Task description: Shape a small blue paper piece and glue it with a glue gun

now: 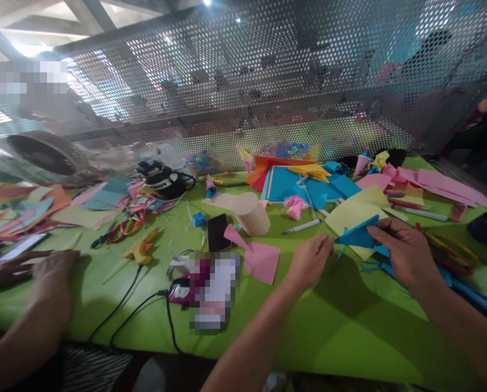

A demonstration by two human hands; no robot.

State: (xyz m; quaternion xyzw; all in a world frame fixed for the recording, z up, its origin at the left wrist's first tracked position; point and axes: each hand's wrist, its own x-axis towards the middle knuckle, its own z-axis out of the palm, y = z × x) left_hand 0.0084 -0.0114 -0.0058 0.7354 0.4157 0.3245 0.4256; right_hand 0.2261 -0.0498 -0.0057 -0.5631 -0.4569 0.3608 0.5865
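Observation:
Between my two hands, above the green table, is a folded piece of blue paper. The thumb and fingers of my right hand pinch its right end. My left hand is closed at the paper's pointed left tip, with the fingertips pressed together there. A thin blue strip hangs under the paper. Pale yellow sheets lie just behind it, and blue scraps lie below my right hand. A white marker rests beyond my left hand.
A pink paper square, a cream cup, a dark phone and a yellow glue gun with a cord lie to the left. Another person's hands rest at far left. Perforated metal panel stands behind.

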